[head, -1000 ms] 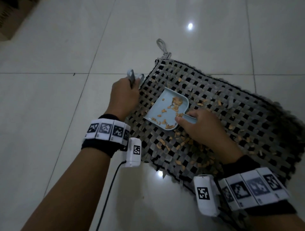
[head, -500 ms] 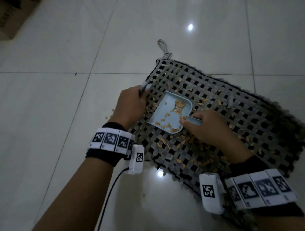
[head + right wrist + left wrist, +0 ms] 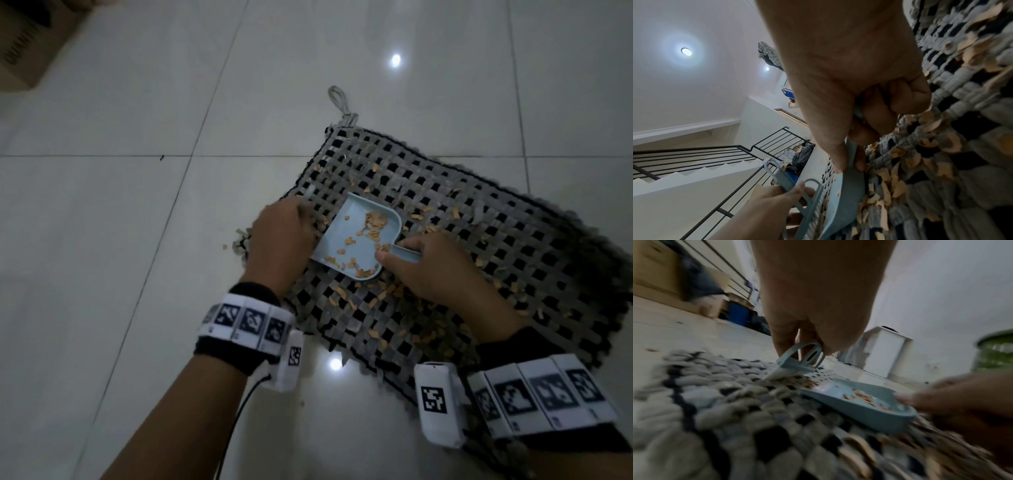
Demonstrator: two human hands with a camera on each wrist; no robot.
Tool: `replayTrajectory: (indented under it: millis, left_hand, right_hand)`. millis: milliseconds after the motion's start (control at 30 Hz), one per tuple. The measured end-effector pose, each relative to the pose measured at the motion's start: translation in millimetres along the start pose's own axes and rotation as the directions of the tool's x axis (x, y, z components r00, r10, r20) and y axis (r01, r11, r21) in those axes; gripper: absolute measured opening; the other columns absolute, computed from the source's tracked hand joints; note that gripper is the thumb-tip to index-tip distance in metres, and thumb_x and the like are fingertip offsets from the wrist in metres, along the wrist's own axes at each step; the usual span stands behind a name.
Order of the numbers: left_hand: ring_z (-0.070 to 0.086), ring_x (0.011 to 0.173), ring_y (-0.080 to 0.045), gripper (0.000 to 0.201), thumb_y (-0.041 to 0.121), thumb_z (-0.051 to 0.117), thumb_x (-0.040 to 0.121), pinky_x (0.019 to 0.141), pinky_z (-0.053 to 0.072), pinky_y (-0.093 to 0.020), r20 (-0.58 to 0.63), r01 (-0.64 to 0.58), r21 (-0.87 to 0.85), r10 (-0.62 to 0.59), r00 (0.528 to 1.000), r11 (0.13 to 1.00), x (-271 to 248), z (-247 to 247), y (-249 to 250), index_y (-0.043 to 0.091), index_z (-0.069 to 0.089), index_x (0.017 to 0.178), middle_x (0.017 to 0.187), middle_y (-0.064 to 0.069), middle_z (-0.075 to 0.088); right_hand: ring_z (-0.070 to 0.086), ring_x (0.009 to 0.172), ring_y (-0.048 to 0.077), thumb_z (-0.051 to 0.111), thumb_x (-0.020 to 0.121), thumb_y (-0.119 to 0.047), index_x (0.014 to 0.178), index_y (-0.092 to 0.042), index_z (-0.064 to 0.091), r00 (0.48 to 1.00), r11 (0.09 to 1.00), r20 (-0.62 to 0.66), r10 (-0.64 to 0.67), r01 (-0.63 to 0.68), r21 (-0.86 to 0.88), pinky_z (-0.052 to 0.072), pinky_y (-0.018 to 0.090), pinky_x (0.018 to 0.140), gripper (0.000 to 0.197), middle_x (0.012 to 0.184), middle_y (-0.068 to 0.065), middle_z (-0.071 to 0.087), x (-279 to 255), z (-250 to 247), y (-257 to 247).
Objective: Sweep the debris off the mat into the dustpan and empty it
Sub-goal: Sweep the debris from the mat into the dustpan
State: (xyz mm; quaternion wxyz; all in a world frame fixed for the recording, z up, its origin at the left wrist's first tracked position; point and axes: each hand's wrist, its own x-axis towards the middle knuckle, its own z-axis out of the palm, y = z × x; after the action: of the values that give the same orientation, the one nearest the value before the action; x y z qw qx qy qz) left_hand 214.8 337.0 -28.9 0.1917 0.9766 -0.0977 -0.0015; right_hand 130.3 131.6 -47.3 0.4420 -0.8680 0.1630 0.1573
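— Where's the dustpan (image 3: 356,240)?
— On the mat (image 3: 479,240), a pale blue plastic scoop holding tan flakes (image 3: 373,222); more lie over the chunky grey-and-black weave.
— And the floor (image 3: 137,240)?
— Glossy pale tiles.
— Hands?
— Right hand (image 3: 428,270) pinches the pan's handle; left hand (image 3: 281,240) curls round a small blue brush (image 3: 797,365), bristles on the mat at the pan's open edge.

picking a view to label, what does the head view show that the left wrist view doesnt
Head only: the whole mat, its loop, both wrist bands. Left wrist only: the brush in the left hand, bristles on the mat, and a white cabinet. Both: dustpan with debris, right hand on its handle.
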Motion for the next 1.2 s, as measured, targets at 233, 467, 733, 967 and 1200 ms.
replayTrajectory:
  millis: [233, 467, 733, 967, 1200]
  left_hand:
    - [0.047, 0.046, -0.015, 0.051, 0.04, 0.045, 0.105, 0.044, 0.033, -0.026, -0.095, -0.007, -0.155, -0.008, 0.995, 0.988, 2, -8, 13, 0.009, 0.055, 0.066, 0.055, -0.003, 0.055]
    - [0.038, 0.052, -0.002, 0.037, 0.033, 0.041, 0.108, 0.048, 0.024, -0.023, -0.03, -0.009, -0.093, 0.006, 1.0, 0.996, 10, 1, 16, 0.019, 0.047, 0.074, 0.059, 0.015, 0.042]
    - [0.045, 0.043, -0.016, 0.052, 0.041, 0.049, 0.103, 0.042, 0.028, -0.023, -0.034, -0.041, -0.231, 0.034, 0.999, 0.972, 3, -9, 13, 0.004, 0.064, 0.07, 0.053, -0.006, 0.056]
    - [0.039, 0.041, -0.013, 0.055, 0.045, 0.047, 0.104, 0.043, 0.027, -0.026, 0.106, -0.071, -0.109, 0.082, 0.991, 0.992, -1, -6, 17, 0.012, 0.047, 0.059, 0.049, -0.002, 0.047]
    - [0.051, 0.048, -0.019, 0.051, 0.043, 0.046, 0.103, 0.042, 0.031, -0.022, 0.002, -0.012, -0.151, 0.013, 1.0, 0.989, 22, -23, 5, 0.003, 0.075, 0.089, 0.06, -0.012, 0.061]
  right_hand:
    - [0.053, 0.05, 0.016, 0.069, 0.088, -0.053, 0.073, -0.028, 0.068, 1.0, 1.0, 0.005, 0.005, -0.005, -0.009, 0.038, 0.025, 0.051, 0.029, 0.063, 0.0, 0.063, -3, -2, 1]
    - [0.055, 0.053, 0.017, 0.068, 0.089, -0.053, 0.082, -0.022, 0.074, 1.0, 1.0, 0.007, 0.005, -0.005, 0.001, 0.039, 0.025, 0.052, 0.032, 0.063, -0.003, 0.062, -6, -2, 2]
    - [0.042, 0.043, 0.014, 0.068, 0.089, -0.051, 0.067, -0.018, 0.069, 1.0, 1.0, -0.008, 0.023, -0.023, 0.008, 0.031, 0.024, 0.049, 0.04, 0.05, 0.0, 0.05, -12, -4, 7]
    - [0.068, 0.068, 0.031, 0.067, 0.088, -0.055, 0.084, -0.018, 0.078, 0.999, 0.998, 0.003, 0.042, -0.042, 0.038, 0.047, 0.034, 0.054, 0.039, 0.074, 0.011, 0.072, -16, -2, 8]
    - [0.07, 0.074, 0.026, 0.068, 0.088, -0.054, 0.087, -0.021, 0.078, 0.998, 0.997, 0.006, 0.066, -0.066, 0.043, 0.058, 0.043, 0.065, 0.034, 0.081, 0.007, 0.074, -18, -3, 5]
